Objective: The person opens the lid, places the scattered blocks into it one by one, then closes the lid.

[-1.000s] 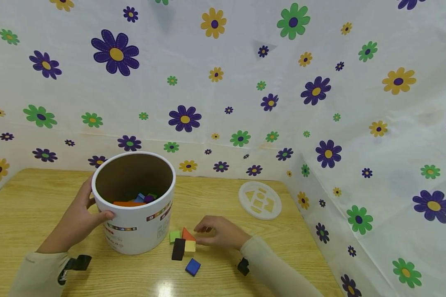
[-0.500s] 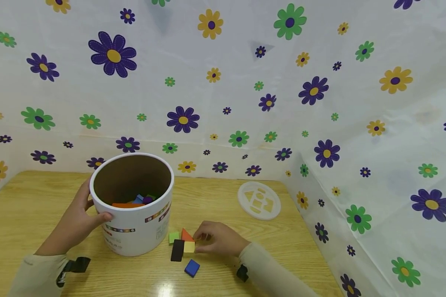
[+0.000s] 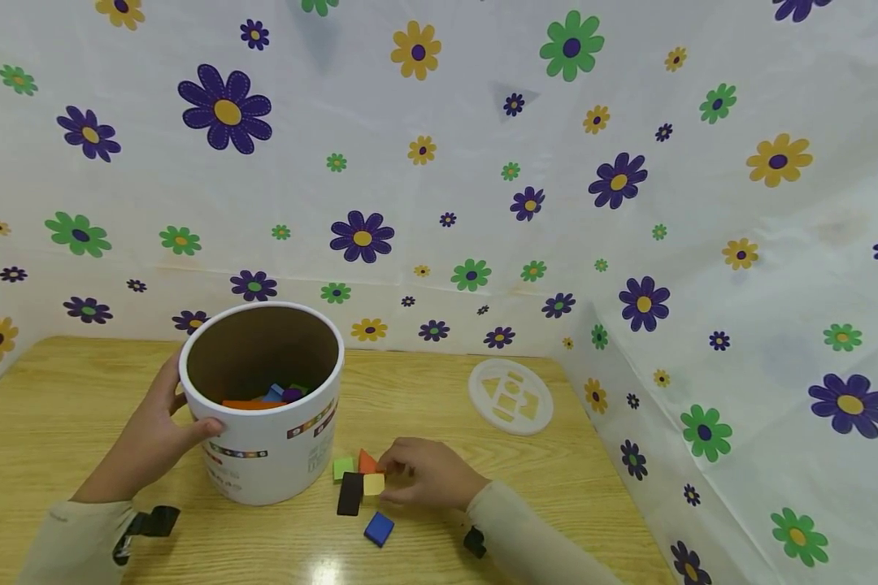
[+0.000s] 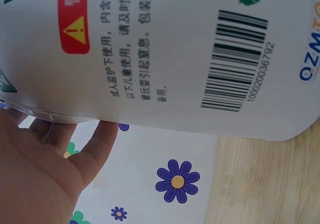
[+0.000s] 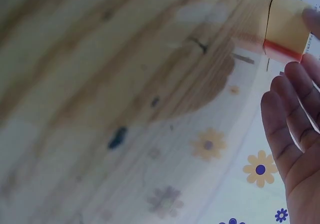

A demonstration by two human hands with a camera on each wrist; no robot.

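Observation:
A white bucket (image 3: 271,455) stands at the left with several coloured blocks (image 3: 263,402) inside. My left hand (image 3: 146,435) grips its side, thumb on the front just under the rim; in the left wrist view the fingers (image 4: 95,151) touch the printed wall. My right hand (image 3: 435,475) pinches a yellow block (image 3: 374,485) between thumb and forefinger. In the right wrist view the yellow block (image 5: 286,22) lies between these fingertips, the other fingers extended. Against it sit a black block (image 3: 349,494) and an orange-red triangular block (image 3: 367,461). A light green block (image 3: 343,469) is just behind the black one.
In front of the group lies a blue block (image 3: 379,529). A white round plate with shaped cut-outs (image 3: 475,394) rests at the back right of the wooden table (image 3: 424,382). Flower-printed sheeting (image 3: 468,97) rises behind and to the right.
My right hand has moved slightly left, and its thumb and forefinger have closed in on the yellow block. The left hand and bucket have stayed put.

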